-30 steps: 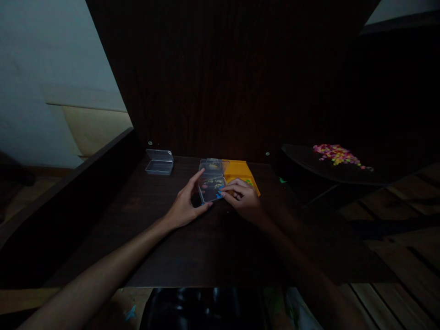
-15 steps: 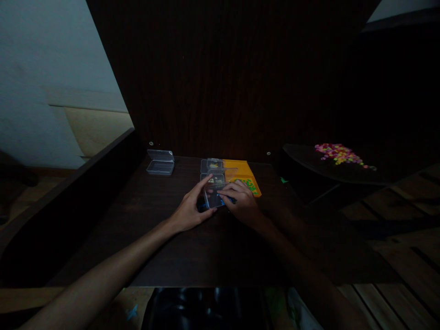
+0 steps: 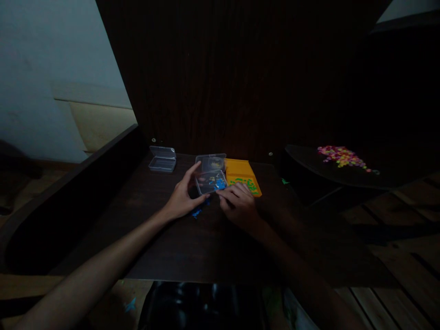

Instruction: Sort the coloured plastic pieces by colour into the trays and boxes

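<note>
A clear plastic box (image 3: 205,184) with its lid raised is tilted up above the dark tabletop, blue bits (image 3: 220,184) gathered in its right front corner. My left hand (image 3: 182,197) is closed round its left side, thumb along the front edge and fingers behind. At the right front corner my right hand (image 3: 240,204) has its fingers curled with the tips against the box. More blue bits (image 3: 197,213) lie on the table under my left thumb. Behind the tilted box is another clear case with pale yellow pieces (image 3: 216,163), partly hidden by the lid.
An open yellow box (image 3: 256,188) with green pieces stands just right of the clear box. At the left back sits a second clear box (image 3: 162,164), lid up. Colourful beads (image 3: 343,157) are heaped on a dark surface at the right. A dark panel (image 3: 220,82) rises behind.
The clear box has been lifted and tilted, moving back and left in my hands. Its blue bits now show in the right corner, and the blue bits on the table are uncovered.
</note>
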A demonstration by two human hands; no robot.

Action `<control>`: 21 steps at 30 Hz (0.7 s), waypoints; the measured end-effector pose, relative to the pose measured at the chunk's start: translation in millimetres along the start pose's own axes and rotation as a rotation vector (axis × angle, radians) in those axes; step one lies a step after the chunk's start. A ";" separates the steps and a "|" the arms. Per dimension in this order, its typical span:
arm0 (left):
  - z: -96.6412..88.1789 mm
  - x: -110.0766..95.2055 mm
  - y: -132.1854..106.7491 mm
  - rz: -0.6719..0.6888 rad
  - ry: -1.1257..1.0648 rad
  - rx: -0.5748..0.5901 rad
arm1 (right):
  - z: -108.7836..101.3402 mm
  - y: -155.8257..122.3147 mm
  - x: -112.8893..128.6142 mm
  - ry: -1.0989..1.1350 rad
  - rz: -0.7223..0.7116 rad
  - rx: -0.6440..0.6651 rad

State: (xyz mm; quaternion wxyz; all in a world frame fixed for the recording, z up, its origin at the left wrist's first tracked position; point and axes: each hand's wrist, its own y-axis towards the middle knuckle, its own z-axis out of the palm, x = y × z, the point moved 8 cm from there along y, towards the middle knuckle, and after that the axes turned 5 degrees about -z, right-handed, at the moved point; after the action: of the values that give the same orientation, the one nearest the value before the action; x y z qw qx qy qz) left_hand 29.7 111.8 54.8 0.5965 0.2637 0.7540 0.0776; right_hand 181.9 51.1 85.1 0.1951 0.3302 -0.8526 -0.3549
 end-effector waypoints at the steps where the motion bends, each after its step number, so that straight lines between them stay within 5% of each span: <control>1: -5.6 2.2 2.0 0.003 -0.003 -0.032 | 5.6 -1.3 5.7 0.005 -0.030 0.037; 8: -17.6 9.8 5.1 -0.008 0.003 -0.113 | 47.5 -10.8 1.7 0.076 0.030 0.306; 21: -14.8 6.0 3.4 0.007 0.003 -0.099 | 68.7 -14.2 -10.1 0.110 0.082 0.399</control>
State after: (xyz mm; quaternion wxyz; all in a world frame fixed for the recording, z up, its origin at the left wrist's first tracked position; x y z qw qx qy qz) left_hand 16.0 120.5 55.3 0.6075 0.2361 0.7493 0.1174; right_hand 156.2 83.4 27.6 0.1862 0.3462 -0.9068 -0.1525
